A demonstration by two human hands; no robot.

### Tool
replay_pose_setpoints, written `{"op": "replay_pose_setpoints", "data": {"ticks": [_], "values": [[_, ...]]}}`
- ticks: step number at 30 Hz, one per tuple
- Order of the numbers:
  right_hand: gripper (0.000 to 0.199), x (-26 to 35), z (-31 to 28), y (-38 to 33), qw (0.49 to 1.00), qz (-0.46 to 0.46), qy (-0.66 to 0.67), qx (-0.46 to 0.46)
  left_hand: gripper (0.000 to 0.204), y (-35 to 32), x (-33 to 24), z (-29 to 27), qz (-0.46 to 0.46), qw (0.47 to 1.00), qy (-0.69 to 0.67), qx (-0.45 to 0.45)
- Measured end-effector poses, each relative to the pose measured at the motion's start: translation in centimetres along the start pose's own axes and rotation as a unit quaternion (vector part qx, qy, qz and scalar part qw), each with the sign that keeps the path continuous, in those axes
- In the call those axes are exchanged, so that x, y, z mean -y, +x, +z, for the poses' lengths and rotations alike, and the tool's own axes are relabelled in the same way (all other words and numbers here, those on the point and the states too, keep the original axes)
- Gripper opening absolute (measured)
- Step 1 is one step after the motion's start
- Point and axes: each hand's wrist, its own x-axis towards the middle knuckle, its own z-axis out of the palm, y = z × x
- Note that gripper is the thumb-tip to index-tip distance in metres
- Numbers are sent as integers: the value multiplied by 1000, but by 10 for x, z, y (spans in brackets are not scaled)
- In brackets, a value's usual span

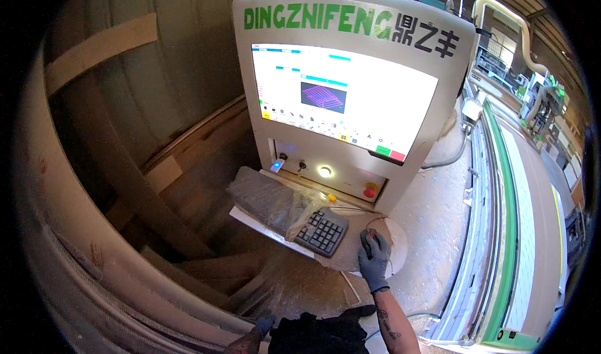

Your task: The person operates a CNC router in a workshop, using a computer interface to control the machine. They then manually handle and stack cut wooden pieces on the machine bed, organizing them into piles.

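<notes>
computer mouse (370,234) at the right end of the shelf (350,249), under the right hand (375,256). from the left: the gloved left hand (265,324) is low by the lower edge, and i cannot tell whether its fingers are apart or together. above it, clear plastic sheeting (269,196) is bunched against the keyboard (323,233); a loose fold could press or mask keys if it slid further right. a stick with a blue light (277,165) juts from the control panel (346,180), where a knock might loosen it. next come a lit round button (325,172) and, higher, the bright screen (382,97); a stray click could pick something unwanted there. the red knob (370,191) sits behind the mouse, so a careless reach could strike it. the right hand is curled round the mouse — gloved fingertips could press both buttons at once, and the thin cable (377,219) behind might snag. farther right lies the machine bed (539,229).
</notes>
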Motion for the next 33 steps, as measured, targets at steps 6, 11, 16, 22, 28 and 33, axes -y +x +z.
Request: {"op": "replay_pose_setpoints", "data": {"ticks": [6,11,16,22,28,33], "values": [[42,-1,-8,4,1000,-5,-31,-2,36,5,-9,-11,-10,996,49,76],[46,5,2,3,998,-28,-53,13,35,-1,-17,-20,-154,976,-126,90],[46,1,-1,4,999,-15,-48,7,46,-3,-19,-27,-133,979,-74,139],[45,5,1,3,999,-11,-39,-5,49,-10,-31,-30,-152,978,-68,125],[45,-10,-11,-3,998,-33,-53,-4,41,-3,-58,-30,-203,940,-255,99],[45,7,-3,2,999,-37,-23,-16,30,-6,18,-1,49,994,-83,-57]]}}
